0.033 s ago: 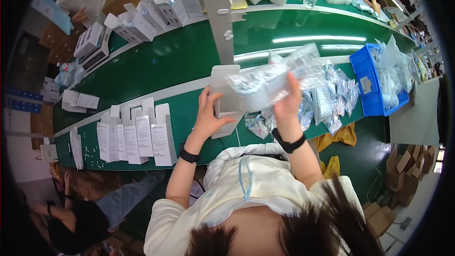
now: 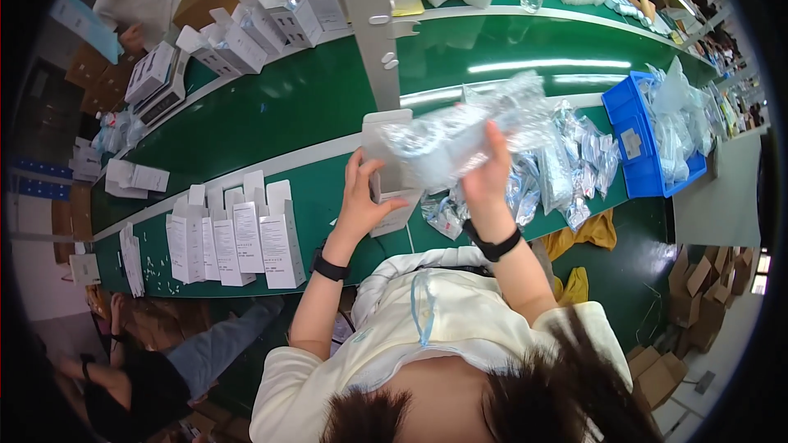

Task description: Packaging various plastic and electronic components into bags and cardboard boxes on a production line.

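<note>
My left hand [image 2: 359, 197] is closed around the side of a white carton [image 2: 395, 220] that stands on the green bench with its top flap raised. In my right hand [image 2: 487, 171] is a clear bubble-wrap packet [image 2: 435, 146], gripped by its near side. The packet hangs tilted above the carton's opening and hides part of it. What is inside the wrap is too blurred to make out. Right of the carton, beneath and beyond the packet, lies a heap of small silvery plastic packets [image 2: 584, 156].
Several white cartons [image 2: 238, 234] with raised flaps stand in a row on the left. A blue bin [image 2: 636, 148] of clear plastic bags is at the right. A grey upright post [image 2: 373, 41] rises beyond the carton. More open cartons [image 2: 291, 20] stand on the far bench edge.
My right hand and the bubble-wrap packet have moved slightly left, over the carton. My left hand keeps its hold on the carton.
</note>
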The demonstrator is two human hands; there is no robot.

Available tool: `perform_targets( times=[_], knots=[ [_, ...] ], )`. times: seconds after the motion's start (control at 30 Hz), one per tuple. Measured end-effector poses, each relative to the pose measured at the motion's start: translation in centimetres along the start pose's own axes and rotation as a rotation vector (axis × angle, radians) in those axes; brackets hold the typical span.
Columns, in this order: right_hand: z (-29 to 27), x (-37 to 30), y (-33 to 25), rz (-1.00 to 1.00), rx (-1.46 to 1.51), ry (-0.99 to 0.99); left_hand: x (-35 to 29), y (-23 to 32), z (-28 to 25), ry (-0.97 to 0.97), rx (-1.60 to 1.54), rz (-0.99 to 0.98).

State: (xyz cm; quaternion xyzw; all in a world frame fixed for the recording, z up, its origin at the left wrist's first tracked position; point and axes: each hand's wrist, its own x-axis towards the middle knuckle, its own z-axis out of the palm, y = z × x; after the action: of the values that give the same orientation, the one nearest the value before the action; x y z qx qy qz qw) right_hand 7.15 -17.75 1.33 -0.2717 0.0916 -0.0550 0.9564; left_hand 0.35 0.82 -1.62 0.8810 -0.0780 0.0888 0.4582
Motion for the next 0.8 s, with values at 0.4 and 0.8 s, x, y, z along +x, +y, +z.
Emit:
perform_targets(
  times=[0.4,0.8],
  knots=[
    [2.2,-1.4,1.4,-0.794,-1.013,-0.796,-2.4,-4.2,5.2,0.385,-0.167,-0.086],
    [2.2,-2.5,1.3,-0.912,-1.710,-0.658,-2.0,-3.3,5.8,0.546,-0.035,0.169]
  ],
)
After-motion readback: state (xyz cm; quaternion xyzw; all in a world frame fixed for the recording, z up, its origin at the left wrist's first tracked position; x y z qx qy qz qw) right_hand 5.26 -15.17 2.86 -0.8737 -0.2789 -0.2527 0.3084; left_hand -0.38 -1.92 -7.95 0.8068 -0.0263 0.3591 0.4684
